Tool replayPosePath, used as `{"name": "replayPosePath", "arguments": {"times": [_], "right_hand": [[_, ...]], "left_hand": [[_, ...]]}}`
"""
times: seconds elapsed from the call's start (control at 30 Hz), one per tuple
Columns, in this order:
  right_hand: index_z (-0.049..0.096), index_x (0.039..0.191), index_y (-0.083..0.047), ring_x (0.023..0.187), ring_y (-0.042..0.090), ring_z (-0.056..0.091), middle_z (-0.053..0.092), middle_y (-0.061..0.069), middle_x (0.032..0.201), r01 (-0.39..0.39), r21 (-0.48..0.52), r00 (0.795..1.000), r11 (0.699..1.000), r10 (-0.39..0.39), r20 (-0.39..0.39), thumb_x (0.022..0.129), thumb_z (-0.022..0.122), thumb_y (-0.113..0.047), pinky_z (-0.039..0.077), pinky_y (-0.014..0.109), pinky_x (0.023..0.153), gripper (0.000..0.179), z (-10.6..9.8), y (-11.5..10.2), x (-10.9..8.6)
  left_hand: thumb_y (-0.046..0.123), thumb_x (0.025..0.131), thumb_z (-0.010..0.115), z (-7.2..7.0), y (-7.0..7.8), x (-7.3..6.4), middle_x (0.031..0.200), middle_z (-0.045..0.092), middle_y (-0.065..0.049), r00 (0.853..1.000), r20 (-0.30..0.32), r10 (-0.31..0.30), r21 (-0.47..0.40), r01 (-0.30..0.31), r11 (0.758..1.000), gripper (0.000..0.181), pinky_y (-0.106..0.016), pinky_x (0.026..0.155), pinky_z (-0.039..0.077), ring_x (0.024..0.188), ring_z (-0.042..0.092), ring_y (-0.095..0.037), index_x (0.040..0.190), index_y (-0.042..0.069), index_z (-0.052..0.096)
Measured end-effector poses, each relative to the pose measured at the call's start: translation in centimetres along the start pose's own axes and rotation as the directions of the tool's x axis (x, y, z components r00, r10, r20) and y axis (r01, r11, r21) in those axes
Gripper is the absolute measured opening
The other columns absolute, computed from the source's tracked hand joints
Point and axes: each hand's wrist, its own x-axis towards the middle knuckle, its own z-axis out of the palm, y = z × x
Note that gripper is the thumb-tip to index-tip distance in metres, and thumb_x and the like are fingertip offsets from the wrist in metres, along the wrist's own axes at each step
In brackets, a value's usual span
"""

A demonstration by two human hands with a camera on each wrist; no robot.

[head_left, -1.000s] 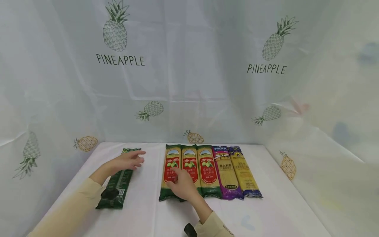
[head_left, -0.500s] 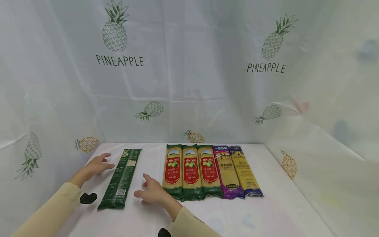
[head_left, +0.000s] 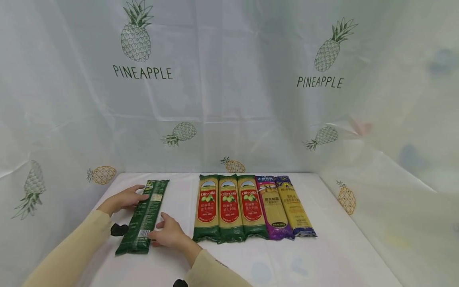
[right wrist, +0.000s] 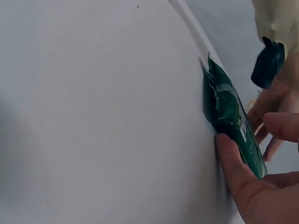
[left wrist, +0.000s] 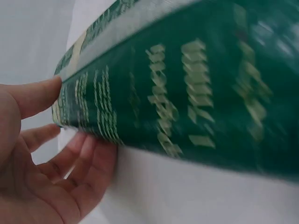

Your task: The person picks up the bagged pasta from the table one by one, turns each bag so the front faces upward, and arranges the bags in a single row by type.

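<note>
A green pack of spaghetti (head_left: 145, 217) lies back side up at the left of the table, its barcode towards the near end. My left hand (head_left: 125, 198) holds its left edge, thumb on top; in the left wrist view the left fingers (left wrist: 96, 163) reach under the pack's edge. At the pack's right edge, near the barcode, is my right hand (head_left: 172, 233), fingers apart. In the right wrist view one right fingertip (right wrist: 225, 142) is right at the pack's lower edge, while another digit stands over the pack.
Three Olivoila spaghetti packs (head_left: 229, 209) lie side by side, front up, right of my right hand. Beside them are a purple pasta pack (head_left: 274, 209) and a yellow-and-blue pasta pack (head_left: 295, 207). A pineapple-print curtain (head_left: 229, 87) hangs behind the white-covered table (head_left: 315, 263).
My right hand has moved left from the Olivoila packs to the green pack's right edge. My left hand went from above the pack to its left side, then onto its left edge.
</note>
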Motion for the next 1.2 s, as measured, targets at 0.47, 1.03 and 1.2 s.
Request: {"name": "replayPosePath", "arguments": {"times": [0.47, 1.03, 1.2], "right_hand": [[0.055, 0.152, -0.005, 0.106, 0.010, 0.056, 0.059, 0.006, 0.120, 0.038, -0.455, 0.983, 0.890, -0.115, -0.142, 0.080, 0.096, -0.029, 0.053, 0.027, 0.095, 0.087, 2.4, 0.2, 0.9], [0.054, 0.153, 0.003, 0.090, 0.005, 0.054, 0.060, 0.002, 0.108, 0.139, -0.362, 0.984, 0.922, -0.171, -0.058, 0.079, 0.094, -0.008, 0.052, 0.024, 0.088, 0.085, -2.1, 0.3, -0.6], [0.049, 0.157, 0.001, 0.078, 0.006, 0.055, 0.060, 0.005, 0.113, 0.164, -0.338, 0.982, 0.927, -0.185, -0.032, 0.081, 0.091, -0.009, 0.051, 0.023, 0.073, 0.087, -4.9, -0.2, -2.4]], "left_hand": [[0.034, 0.103, 0.070, 0.8, 2.5, 0.0, 0.137, 0.048, -0.038, 0.998, 0.049, -0.049, 0.003, 0.049, 0.999, 0.103, -0.047, 0.093, 0.055, 0.106, 0.066, -0.033, 0.164, -0.008, -0.002], [0.016, 0.105, 0.068, 3.0, 4.6, -0.3, 0.143, 0.045, -0.040, 0.996, 0.037, 0.084, -0.146, -0.078, 0.986, 0.095, -0.052, 0.097, 0.057, 0.111, 0.069, -0.035, 0.165, -0.009, -0.002], [0.020, 0.106, 0.068, 4.4, 6.7, -0.6, 0.145, 0.041, -0.041, 0.991, -0.012, 0.133, -0.125, -0.133, 0.983, 0.094, -0.059, 0.104, 0.052, 0.120, 0.064, -0.040, 0.166, -0.008, 0.001]]}}
